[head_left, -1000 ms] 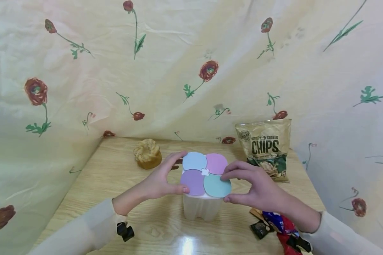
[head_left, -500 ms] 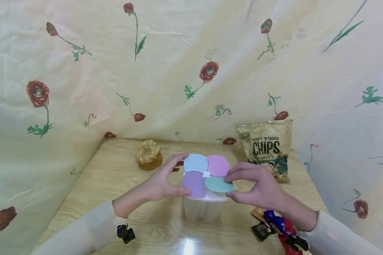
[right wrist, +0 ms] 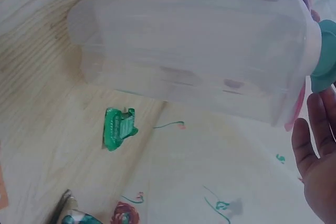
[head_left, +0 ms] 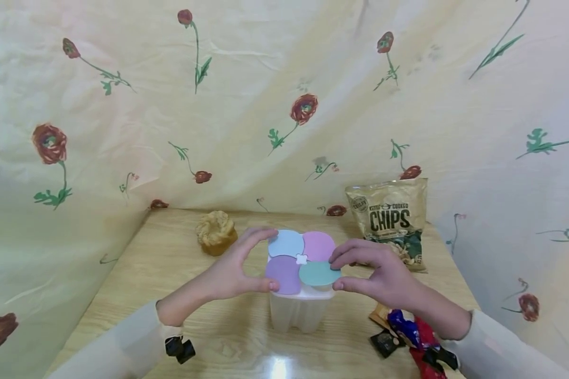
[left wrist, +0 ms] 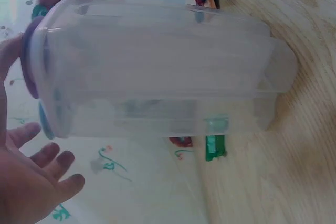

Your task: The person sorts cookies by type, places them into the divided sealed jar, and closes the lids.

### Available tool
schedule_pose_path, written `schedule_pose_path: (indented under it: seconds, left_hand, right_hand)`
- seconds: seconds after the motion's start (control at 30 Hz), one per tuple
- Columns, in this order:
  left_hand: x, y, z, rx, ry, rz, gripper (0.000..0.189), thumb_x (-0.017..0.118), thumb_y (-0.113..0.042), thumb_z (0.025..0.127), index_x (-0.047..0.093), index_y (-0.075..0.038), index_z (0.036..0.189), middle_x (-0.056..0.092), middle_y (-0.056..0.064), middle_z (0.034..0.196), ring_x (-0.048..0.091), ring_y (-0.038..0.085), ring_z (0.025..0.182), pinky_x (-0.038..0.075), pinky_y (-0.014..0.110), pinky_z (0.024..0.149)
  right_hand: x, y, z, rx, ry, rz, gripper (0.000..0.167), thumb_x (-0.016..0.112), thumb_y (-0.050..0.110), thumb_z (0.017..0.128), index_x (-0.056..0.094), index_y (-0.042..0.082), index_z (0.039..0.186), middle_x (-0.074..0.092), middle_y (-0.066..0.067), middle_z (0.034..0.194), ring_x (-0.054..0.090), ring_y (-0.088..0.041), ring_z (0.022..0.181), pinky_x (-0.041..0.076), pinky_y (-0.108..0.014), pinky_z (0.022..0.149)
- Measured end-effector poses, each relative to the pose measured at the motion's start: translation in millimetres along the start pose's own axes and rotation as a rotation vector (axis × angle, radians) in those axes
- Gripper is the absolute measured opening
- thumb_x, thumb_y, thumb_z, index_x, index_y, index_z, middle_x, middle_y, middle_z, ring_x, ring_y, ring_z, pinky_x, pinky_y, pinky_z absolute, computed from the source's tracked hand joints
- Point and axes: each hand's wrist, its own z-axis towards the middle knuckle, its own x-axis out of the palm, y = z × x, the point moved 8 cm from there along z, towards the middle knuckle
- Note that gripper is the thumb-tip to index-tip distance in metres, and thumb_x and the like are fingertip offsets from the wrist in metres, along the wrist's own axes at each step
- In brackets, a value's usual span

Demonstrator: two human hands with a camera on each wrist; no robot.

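A tall translucent plastic container (head_left: 297,313) stands upright on the table, topped by a lid with blue (head_left: 286,243), pink (head_left: 319,245), purple (head_left: 283,275) and teal (head_left: 320,273) flaps. My left hand (head_left: 234,268) grips the left side of the lid, index finger by the blue flap and thumb on the purple one. On the other side my right hand (head_left: 384,271) pinches the teal flap between thumb and fingers; this flap is tilted up at its front edge. The blue, pink and purple flaps lie flat. In the left wrist view the container (left wrist: 157,61) looks see-through and cloudy.
A round brown pastry-like item (head_left: 216,233) sits at the back left. A chips bag (head_left: 391,221) stands at the back right. Several small wrapped packets (head_left: 408,331) lie under the right forearm. A green packet (right wrist: 118,128) is behind the container. Flowered cloth (head_left: 246,105) backs the table.
The teal flap lay flat a second ago and is now raised at its front edge, lifted by my right hand. The left hand keeps its place on the lid.
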Motion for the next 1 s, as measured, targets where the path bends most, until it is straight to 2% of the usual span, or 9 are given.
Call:
schedule_pose_path:
  seconds: [0.1, 0.27, 0.4, 0.57, 0.7, 0.87, 1.0]
  left_hand:
    - [-2.8, -9.9, 0.5, 0.039, 0.007, 0.039, 0.080, 0.089, -0.036, 0.080, 0.050, -0.023, 0.148, 0.039, -0.001, 0.158, 0.038, 0.025, 0.145, 0.036, 0.063, 0.113]
    - [-9.5, -30.7, 3.7, 0.143, -0.017, 0.071, 0.055, 0.082, -0.029, 0.088, 0.062, -0.017, 0.137, 0.054, -0.003, 0.148, 0.049, 0.019, 0.138, 0.041, 0.053, 0.113]
    - [-12.9, -43.3, 7.2, 0.187, -0.030, 0.039, 0.039, 0.077, -0.023, 0.093, 0.068, -0.014, 0.129, 0.067, -0.003, 0.132, 0.061, 0.014, 0.123, 0.052, 0.043, 0.102]
    - [-8.9, -50.0, 14.4, 0.140, 0.010, -0.065, 0.028, 0.075, -0.019, 0.095, 0.073, -0.011, 0.122, 0.074, -0.001, 0.111, 0.068, 0.013, 0.098, 0.057, 0.033, 0.081]
    - [-5.5, -50.5, 20.1, 0.081, 0.018, -0.091, 0.024, 0.076, -0.019, 0.093, 0.076, -0.012, 0.116, 0.075, -0.005, 0.101, 0.067, 0.012, 0.088, 0.056, 0.029, 0.073]
    - [-0.7, -54.1, 23.1, 0.067, 0.035, -0.090, 0.020, 0.079, -0.019, 0.091, 0.078, -0.012, 0.110, 0.074, -0.005, 0.092, 0.065, 0.011, 0.082, 0.055, 0.026, 0.067]
    - [4.8, -59.6, 24.7, 0.077, 0.064, -0.084, 0.020, 0.079, -0.019, 0.091, 0.078, -0.014, 0.110, 0.073, -0.005, 0.092, 0.065, 0.009, 0.083, 0.056, 0.026, 0.070]
  right_hand:
    - [-2.6, 1.7, 5.3, -0.005, 0.024, 0.005, 0.034, 0.087, 0.003, 0.078, 0.077, 0.023, 0.105, 0.074, 0.002, 0.112, 0.070, -0.014, 0.103, 0.056, -0.023, 0.085]
    - [-9.8, 1.7, 17.1, 0.026, 0.098, 0.018, 0.029, 0.084, 0.006, 0.084, 0.078, 0.023, 0.107, 0.077, 0.006, 0.110, 0.072, -0.013, 0.105, 0.058, -0.026, 0.089]
    - [-13.5, 1.6, 26.7, 0.026, 0.155, 0.031, 0.027, 0.080, 0.005, 0.087, 0.078, 0.022, 0.107, 0.077, 0.007, 0.108, 0.072, -0.014, 0.105, 0.058, -0.029, 0.089]
    - [-15.2, 1.6, 38.4, 0.033, 0.176, 0.010, 0.022, 0.079, 0.007, 0.090, 0.077, 0.025, 0.103, 0.076, 0.010, 0.104, 0.070, -0.011, 0.095, 0.057, -0.030, 0.077]
    - [-16.0, 0.5, 46.6, 0.064, 0.165, -0.005, 0.019, 0.078, 0.012, 0.092, 0.076, 0.029, 0.099, 0.074, 0.012, 0.099, 0.067, -0.010, 0.087, 0.055, -0.029, 0.069]
    - [-16.1, -0.6, 51.9, 0.099, 0.181, -0.019, 0.014, 0.077, 0.014, 0.093, 0.077, 0.027, 0.098, 0.075, 0.008, 0.095, 0.066, -0.010, 0.083, 0.055, -0.028, 0.069]
    - [-16.4, -4.8, 53.7, 0.170, 0.199, -0.035, 0.012, 0.076, 0.019, 0.094, 0.076, 0.030, 0.097, 0.074, 0.013, 0.095, 0.066, -0.010, 0.084, 0.055, -0.030, 0.072]
